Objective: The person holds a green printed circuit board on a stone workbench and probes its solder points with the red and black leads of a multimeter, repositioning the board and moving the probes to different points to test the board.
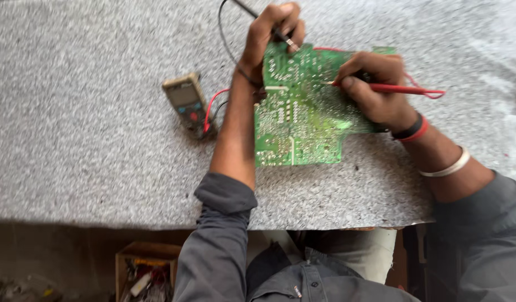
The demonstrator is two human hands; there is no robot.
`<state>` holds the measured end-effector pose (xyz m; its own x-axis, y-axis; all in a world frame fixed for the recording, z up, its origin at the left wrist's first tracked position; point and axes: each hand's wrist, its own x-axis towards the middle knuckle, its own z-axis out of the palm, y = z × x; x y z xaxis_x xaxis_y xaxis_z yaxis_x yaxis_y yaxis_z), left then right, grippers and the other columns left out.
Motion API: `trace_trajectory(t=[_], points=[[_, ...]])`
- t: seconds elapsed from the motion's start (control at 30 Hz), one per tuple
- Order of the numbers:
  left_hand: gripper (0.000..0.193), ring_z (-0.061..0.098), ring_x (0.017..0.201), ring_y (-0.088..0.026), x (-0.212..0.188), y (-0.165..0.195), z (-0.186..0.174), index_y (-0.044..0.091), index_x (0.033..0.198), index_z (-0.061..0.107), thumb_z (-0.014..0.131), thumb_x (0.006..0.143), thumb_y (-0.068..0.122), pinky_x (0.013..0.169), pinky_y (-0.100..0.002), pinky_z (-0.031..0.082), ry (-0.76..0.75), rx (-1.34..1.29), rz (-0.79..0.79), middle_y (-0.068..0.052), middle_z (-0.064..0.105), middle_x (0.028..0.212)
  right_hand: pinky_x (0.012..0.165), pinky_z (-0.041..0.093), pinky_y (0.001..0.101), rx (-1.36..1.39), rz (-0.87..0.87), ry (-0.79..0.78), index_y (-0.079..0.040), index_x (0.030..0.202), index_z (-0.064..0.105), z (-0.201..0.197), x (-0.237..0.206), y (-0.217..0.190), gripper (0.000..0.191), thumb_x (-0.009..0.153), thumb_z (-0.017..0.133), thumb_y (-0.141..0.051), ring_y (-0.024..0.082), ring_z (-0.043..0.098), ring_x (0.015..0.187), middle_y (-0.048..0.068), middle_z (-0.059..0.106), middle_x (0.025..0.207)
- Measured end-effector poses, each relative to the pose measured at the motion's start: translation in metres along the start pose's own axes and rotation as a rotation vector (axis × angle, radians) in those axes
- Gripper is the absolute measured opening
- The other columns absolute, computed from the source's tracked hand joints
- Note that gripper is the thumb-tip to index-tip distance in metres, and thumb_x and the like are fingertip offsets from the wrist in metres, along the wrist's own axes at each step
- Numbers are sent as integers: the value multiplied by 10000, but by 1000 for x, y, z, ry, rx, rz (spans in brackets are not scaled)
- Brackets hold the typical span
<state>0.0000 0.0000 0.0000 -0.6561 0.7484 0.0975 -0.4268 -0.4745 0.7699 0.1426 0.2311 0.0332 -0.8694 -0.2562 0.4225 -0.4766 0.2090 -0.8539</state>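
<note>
L fingers are pinched together round a black probe, its metal tip touching the top left edge of the green circuit board; the left hand is curled over the board's upper left corner, wrist resting near the board's left edge. R fingers are clamped pen-style on a red probe, tip pressed onto the board's solder side approx. mid-upper area; the right hand lies over the board's right part, heel of hand covering the right edge. Board lies flat, solder side up, on a grey speckled worktop, roughly centre of view, between both forearms. A black lead loops from the L probe up & back down past the L wrist; a red lead loops off the R probe's back end, and another bit of red lead curves w/ the black one into a multimeter lying on the worktop just left of the L forearm, apart from the board. R wrist has a black-and-red band & a pale bangle further up. Both sleeves are dark grey, pushed up. Below the worktop's near edge, a brown box w/ mixed bits sits on the floor, lower left.
</note>
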Motion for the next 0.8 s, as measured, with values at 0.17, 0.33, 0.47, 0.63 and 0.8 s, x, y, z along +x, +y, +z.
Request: trace_trajectory(t=[0.17, 0.33, 0.47, 0.63, 0.8], points=[[430, 454, 532, -136, 25, -25, -9, 98, 858, 447, 484, 1095, 455, 503, -281, 392, -55, 50, 72, -115, 568, 736, 578, 459, 196, 30, -14, -47, -32, 995, 666, -28, -3, -2, 135, 1028, 748, -134, 54, 608, 645, 57, 698, 813], [464, 478, 530, -135, 38, -23, -19, 95, 889, 452, 456, 1089, 514, 489, -275, 413, -131, 87, 143, -113, 588, 760, 654, 511, 181, 88, -23, -57, -31, 1088, 658, -32, 5, -10, 152, 1033, 785, -93, 45, 649, 741, 47, 712, 893], [464, 491, 533, -138, 31, -52, -35, 92, 902, 447, 457, 1086, 517, 493, -274, 428, -152, 85, 137, -118, 594, 774, 755, 544, 209, -131, -74, 61, 17, 1148, 683, -25, -19, 7, 118, 1068, 768, -1, 83, 679, 850, 95, 728, 1003], [464, 507, 537, -141, 22, -57, -56, 88, 917, 441, 459, 1082, 521, 497, -273, 447, -166, 75, 147, -124, 601, 791, 859, 564, 226, -102, -52, 102, 34, 1216, 693, -6, -15, 18, 132, 1103, 761, 19, 104, 683, 944, 116, 738, 1082], [463, 482, 528, -137, 35, -54, -56, 74, 905, 444, 459, 1113, 488, 487, -272, 414, -123, 121, 180, -140, 595, 766, 801, 550, 210, -156, 2, 58, 17, 1216, 709, -11, -6, 17, 144, 1107, 769, -55, 78, 690, 883, 99, 750, 1022]])
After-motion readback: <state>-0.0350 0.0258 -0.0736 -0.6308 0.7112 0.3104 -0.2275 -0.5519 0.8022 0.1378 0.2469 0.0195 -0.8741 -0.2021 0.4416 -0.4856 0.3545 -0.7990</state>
